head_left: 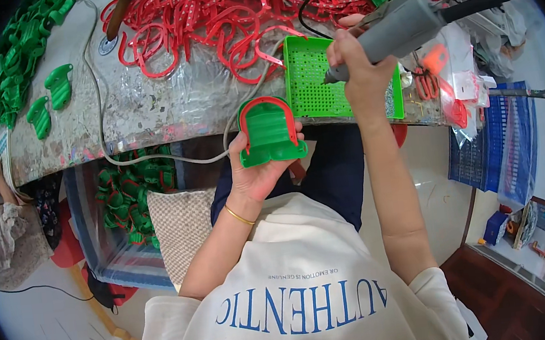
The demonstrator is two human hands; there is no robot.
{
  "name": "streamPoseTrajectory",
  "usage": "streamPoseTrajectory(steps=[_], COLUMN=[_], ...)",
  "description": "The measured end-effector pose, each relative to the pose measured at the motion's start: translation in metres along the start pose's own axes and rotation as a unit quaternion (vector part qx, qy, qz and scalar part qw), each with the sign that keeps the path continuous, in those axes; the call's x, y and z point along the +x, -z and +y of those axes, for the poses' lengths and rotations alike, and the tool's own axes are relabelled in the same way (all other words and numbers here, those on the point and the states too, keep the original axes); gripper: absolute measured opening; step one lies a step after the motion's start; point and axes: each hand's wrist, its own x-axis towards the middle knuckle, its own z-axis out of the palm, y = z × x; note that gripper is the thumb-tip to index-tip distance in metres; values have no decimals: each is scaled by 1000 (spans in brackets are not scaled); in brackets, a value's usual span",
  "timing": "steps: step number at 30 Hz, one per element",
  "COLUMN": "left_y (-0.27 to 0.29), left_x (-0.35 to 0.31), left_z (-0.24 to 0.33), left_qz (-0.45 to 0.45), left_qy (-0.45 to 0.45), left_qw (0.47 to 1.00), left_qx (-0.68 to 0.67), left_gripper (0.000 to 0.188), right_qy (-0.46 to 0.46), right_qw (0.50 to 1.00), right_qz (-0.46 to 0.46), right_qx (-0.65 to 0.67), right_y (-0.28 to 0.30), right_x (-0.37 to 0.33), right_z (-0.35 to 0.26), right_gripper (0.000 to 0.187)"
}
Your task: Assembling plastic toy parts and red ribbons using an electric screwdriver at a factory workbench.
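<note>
My left hand (255, 177) grips a green plastic part (270, 130) from below and the sides, just off the table's front edge. A red U-shaped strip (264, 101) lies around the part's curved rim. My right hand (365, 70) is wrapped around a grey electric screwdriver (400, 29). Its tip points left and down, above a bright green perforated basket (311, 66) and apart from the green part. Small greyish pieces (390, 101), too small to make out, lie at the basket's right end.
Red strips (197, 18) are heaped across the table's back. Green parts (10, 71) pile up at the left, with two loose ones nearby. A grey cable (99, 108) crosses the table. Below stands a bin (84, 210) of green-and-red pieces. Another person's hand (0, 179) shows far left.
</note>
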Motion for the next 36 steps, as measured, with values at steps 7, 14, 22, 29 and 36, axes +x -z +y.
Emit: streamPoseTrajectory(steps=[7, 14, 22, 29, 36], left_y=[4, 9, 16, 19, 15], left_x=[0, 1, 2, 4, 6], left_z=[2, 4, 6, 8, 9], left_qz=[-4, 10, 17, 25, 27], left_qy=[-10, -14, -11, -6, -18], left_qw=[999, 998, 999, 999, 998], left_qx=[31, 54, 46, 25, 58], left_gripper=[74, 75, 75, 75, 74], right_qy=[-29, -21, -20, -20, -20], right_qw=[999, 999, 999, 999, 1000], right_qz=[16, 22, 25, 26, 21], right_qx=[3, -19, 5, -2, -3], right_y=[-7, -11, -8, -10, -10], right_x=[-14, -15, -14, -15, -14], right_z=[34, 44, 50, 52, 50], right_gripper=[18, 17, 17, 18, 18])
